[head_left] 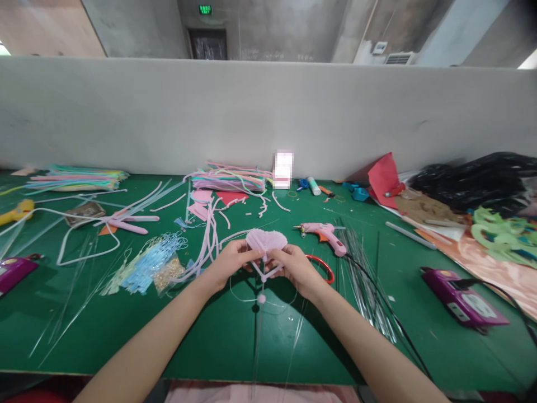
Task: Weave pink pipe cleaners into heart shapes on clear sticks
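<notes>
A pale purple fan-shaped craft piece (267,240), which looks made of pipe cleaners, is held up over the middle of the table. My left hand (238,260) grips its left side, fingers closed with the thumb on the front. Its right side is pinched by my right hand (296,266). Below the fan hang a V-shaped purple strip and a small pink pompom (262,299) on a thin clear line. Both hands' far fingers are partly hidden behind the piece. Just right of my right hand lies a red-handled tool (327,268), partly covered.
A pink glue gun (323,232) lies right of my hands, its cord crossing thin wires (364,285). Purple power strips (465,296) flank the table. Blue tassels (146,260), a bag of gold beads (169,274) and bundled pipe cleaners (229,180) lie left and behind.
</notes>
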Available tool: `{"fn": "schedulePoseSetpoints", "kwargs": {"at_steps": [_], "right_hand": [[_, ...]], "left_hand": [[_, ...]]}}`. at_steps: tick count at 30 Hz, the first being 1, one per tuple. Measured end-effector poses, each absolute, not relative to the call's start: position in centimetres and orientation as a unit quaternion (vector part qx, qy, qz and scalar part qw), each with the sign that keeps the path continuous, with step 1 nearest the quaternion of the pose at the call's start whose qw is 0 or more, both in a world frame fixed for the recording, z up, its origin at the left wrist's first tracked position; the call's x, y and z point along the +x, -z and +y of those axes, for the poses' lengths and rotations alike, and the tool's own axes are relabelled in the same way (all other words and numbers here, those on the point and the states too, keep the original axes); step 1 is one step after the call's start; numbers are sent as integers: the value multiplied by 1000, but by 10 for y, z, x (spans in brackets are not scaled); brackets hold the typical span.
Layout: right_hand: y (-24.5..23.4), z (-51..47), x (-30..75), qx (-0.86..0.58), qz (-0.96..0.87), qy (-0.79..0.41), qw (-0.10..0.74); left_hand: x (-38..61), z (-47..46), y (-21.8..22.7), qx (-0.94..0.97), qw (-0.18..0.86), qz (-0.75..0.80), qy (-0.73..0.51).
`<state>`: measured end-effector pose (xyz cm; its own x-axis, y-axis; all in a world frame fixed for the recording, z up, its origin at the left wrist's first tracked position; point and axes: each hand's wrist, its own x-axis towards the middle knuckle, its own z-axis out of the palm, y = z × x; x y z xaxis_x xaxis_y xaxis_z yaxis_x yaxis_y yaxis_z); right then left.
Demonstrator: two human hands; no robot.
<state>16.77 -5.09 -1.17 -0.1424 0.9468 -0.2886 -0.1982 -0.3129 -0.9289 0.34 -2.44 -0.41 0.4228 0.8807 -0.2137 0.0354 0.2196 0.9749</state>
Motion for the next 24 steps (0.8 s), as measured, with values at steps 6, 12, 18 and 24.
{"fn": "schedulePoseSetpoints", "kwargs": {"at_steps": [6, 12, 18, 24], "right_hand": [[11, -51, 167, -498, -393, -641, 432], [11, -51, 166, -506, -395, -639, 425], [13, -51, 165, -511, -398, -631, 428], [13, -51, 165, -510, -400, -632, 425]], "left_hand": [[4, -25, 5, 536, 649, 439, -314], [5, -26, 4, 545, 642, 442, -309], [4, -25, 5, 569, 621, 446, -303], [5, -25, 6, 574, 620, 442, -301]]}}
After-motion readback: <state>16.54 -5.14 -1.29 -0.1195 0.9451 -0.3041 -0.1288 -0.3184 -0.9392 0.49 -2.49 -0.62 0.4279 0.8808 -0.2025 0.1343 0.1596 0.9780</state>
